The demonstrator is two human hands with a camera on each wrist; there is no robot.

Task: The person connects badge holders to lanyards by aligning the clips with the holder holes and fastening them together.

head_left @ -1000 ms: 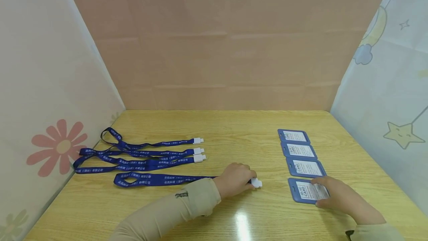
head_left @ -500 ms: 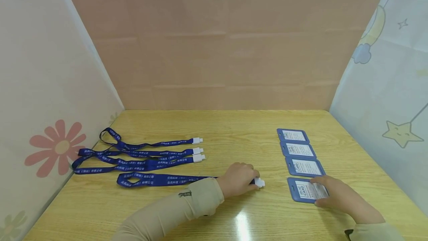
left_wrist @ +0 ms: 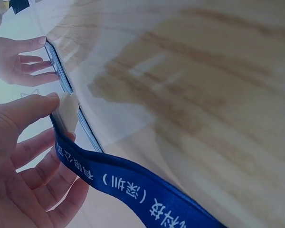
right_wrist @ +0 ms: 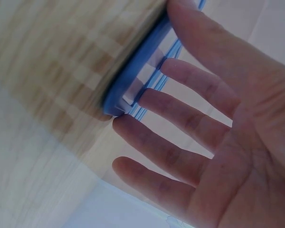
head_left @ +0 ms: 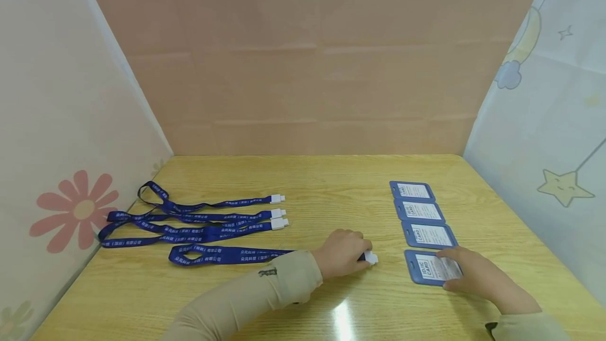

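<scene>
My left hand [head_left: 343, 253] pinches a blue lanyard near its white plastic end clip [head_left: 371, 258], thumb on one side and fingers on the other. The lanyard [left_wrist: 128, 178] trails away to the left along the table, its far end folded into a loop. At the right, my right hand [head_left: 478, 272] holds the nearest blue badge holder [head_left: 428, 268] by its edges, thumb at the near edge and fingers at the far side. That holder [right_wrist: 140, 61] lies flat on the wood. Its slotted end faces the white clip, with a small gap between them.
Three more blue lanyards [head_left: 208, 231] with white clips lie at the left, their straps overlapping. Three other badge holders [head_left: 428, 236] form a column behind the held one. Walls of patterned cloth [head_left: 85, 120] stand on both sides, with a plain backdrop [head_left: 303, 67] behind.
My left hand has moved slightly right, dragging the lanyard along and bringing its clip closer to the badge holder. My right hand stays on the holder.
</scene>
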